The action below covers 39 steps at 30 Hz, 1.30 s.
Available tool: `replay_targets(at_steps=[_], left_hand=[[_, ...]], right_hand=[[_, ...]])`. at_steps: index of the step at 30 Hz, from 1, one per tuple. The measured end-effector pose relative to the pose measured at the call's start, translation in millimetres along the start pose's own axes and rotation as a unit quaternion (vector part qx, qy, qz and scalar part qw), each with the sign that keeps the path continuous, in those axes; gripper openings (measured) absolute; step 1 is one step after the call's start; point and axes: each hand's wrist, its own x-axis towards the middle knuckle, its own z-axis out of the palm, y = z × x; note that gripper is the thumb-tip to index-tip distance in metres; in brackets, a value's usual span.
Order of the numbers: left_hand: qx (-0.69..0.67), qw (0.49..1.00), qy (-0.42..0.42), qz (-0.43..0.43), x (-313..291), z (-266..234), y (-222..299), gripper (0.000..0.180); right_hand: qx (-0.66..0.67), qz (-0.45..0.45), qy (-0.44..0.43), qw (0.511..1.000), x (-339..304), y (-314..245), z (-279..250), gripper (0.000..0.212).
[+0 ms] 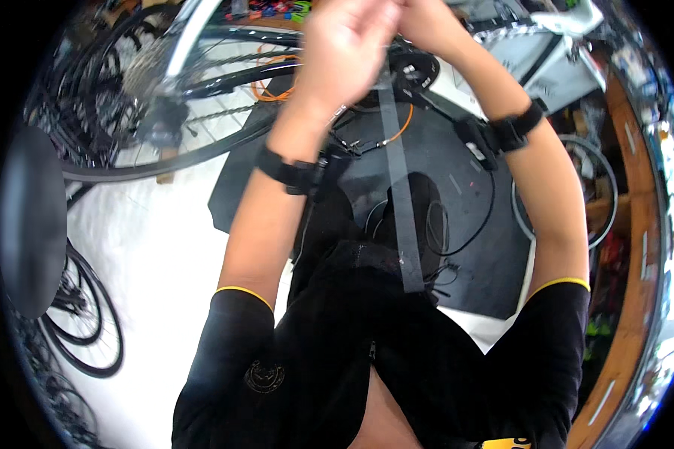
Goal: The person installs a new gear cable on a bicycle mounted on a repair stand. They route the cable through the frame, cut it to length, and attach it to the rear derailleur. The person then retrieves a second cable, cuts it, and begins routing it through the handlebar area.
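Observation:
Both hands are raised and meet at the top edge, above the bicycle. My left hand (346,56) is slightly blurred, with its fingers drawn together beside the right hand's fingertips. My right hand (429,28) bends inward, its fingers curled and partly cut off by the frame. Whatever they pinch, if anything, is hidden. Behind and left of them is a bicycle with a black-tyred rear wheel (225,152), a cassette (141,73) and a white frame tube (189,37). A black crank with chainring (416,72) sits just below the hands. A thin orange cable (403,126) hangs under it.
A black mat (475,258) with a grey tape strip (399,179) lies underfoot, with a loose black cable (489,217) on it. More bicycle wheels (117,337) stand at lower left. Along the right runs a wooden shelf (636,194) with a pale wheel rim (614,183) before it.

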Motion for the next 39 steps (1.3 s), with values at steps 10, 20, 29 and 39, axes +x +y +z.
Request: replay_targets(at_steps=[10, 20, 29, 39], left_hand=[[-0.021, 0.989, -0.073, -0.125, -160, 47, -39, 0.016], [-0.083, 0.958, -0.019, -0.272, -208, 18, -88, 0.014], [-0.109, 0.951, -0.026, -0.287, -205, 29, -97, 0.015], [-0.097, 0.952, -0.02, -0.289, -190, 41, -104, 0.014]], right_hand=[[0.129, 0.177, -0.004, 0.976, -16, 33, -35, 0.032], [0.119, 0.208, -0.178, 0.954, -31, 15, -30, 0.047], [0.192, 0.171, -0.057, 0.965, -22, 18, -51, 0.041], [0.191, 0.182, 0.009, 0.965, -29, 48, -66, 0.041]])
